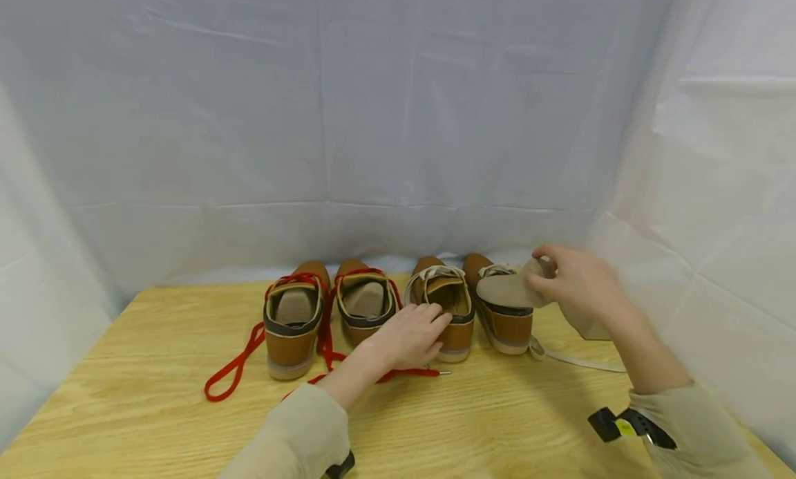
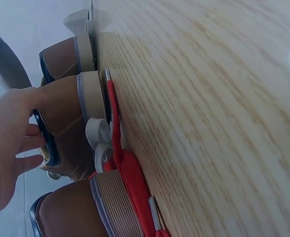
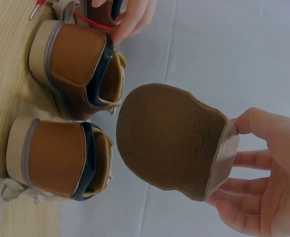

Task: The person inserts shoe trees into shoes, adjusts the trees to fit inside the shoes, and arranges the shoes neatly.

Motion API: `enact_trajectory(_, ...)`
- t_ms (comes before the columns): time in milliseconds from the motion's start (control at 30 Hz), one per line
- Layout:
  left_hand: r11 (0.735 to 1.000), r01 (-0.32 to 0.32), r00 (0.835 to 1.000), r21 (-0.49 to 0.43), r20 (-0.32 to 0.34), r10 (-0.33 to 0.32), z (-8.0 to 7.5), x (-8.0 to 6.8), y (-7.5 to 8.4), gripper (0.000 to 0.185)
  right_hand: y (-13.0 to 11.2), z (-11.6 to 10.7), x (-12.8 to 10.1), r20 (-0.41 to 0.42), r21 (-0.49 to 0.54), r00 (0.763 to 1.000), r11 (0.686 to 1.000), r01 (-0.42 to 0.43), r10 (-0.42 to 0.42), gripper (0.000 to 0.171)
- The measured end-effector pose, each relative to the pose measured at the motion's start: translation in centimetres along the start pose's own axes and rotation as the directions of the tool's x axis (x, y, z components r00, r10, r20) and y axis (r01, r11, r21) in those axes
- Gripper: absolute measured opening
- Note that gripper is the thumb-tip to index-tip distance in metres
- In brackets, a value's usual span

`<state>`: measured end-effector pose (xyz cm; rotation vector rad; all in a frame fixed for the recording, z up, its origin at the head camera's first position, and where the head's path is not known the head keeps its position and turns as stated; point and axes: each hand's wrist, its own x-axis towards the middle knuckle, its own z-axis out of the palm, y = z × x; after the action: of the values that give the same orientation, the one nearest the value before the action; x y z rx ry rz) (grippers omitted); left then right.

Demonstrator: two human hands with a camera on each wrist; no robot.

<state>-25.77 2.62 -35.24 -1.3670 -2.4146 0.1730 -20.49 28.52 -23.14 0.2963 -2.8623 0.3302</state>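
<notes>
A row of brown low shoes stands with heels toward me. My right hand (image 1: 578,285) holds up a beige moulded shoe insert (image 1: 506,290), gripping its narrow end; its hollow side shows in the right wrist view. It overlaps the heel of the rightmost shoe (image 1: 506,325), which has pale laces. My left hand (image 1: 410,334) rests with loosely bent fingers at the heel collar of the pale-laced shoe (image 1: 457,341) beside it. That shoe's opening shows its bare lining. Two red-laced shoes (image 1: 291,351) to the left each have a similar insert (image 1: 365,299) inside.
Red laces (image 1: 226,375) trail over the wooden table (image 1: 155,341), and one tip lies in front of the shoes. A pale lace (image 1: 581,360) stretches to the right. White sheeting (image 1: 373,119) hangs behind and at both sides. Part of a pale object (image 1: 584,327) shows beneath my right hand.
</notes>
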Motion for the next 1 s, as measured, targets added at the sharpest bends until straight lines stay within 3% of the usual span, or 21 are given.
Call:
enact_trajectory(567,1.0,-0.016,1.0,0.026,-0.013,0.017,0.0,-0.1,0.0,0.047,-2.5,1.2,1.3,0.083,0.07,0.996,0.997,-0.042,0.036,0.048)
enact_trajectory(1000,0.998,-0.025,0.999,0.062,-0.041,0.028,-0.1,-0.1,0.1,0.045,-3.3,2.4,1.7,0.054,0.052,0.998,0.999,-0.013,0.011,0.046)
